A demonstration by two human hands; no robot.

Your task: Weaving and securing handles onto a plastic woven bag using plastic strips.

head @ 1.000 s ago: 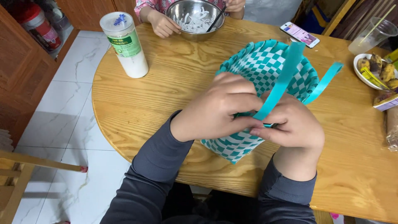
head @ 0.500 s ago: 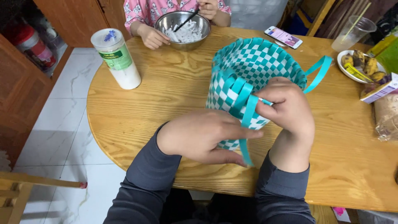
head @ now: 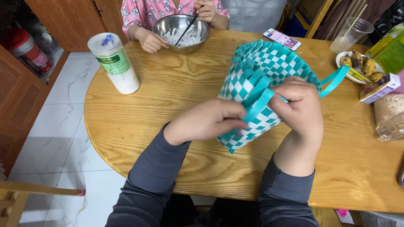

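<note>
Pinching a loose teal plastic strip [head: 257,110] between both hands, we hold it against the teal-and-white woven plastic basket [head: 269,67], which lies tipped at the middle of the round wooden table [head: 168,96]. Our left hand [head: 210,122] grips low, our right hand [head: 301,107] higher. Since half a second ago the basket has turned and the strip lies across its wall. Far left stands a white cylindrical canister [head: 114,63]; far across, another person's hands work at a steel bowl [head: 181,27].
</note>
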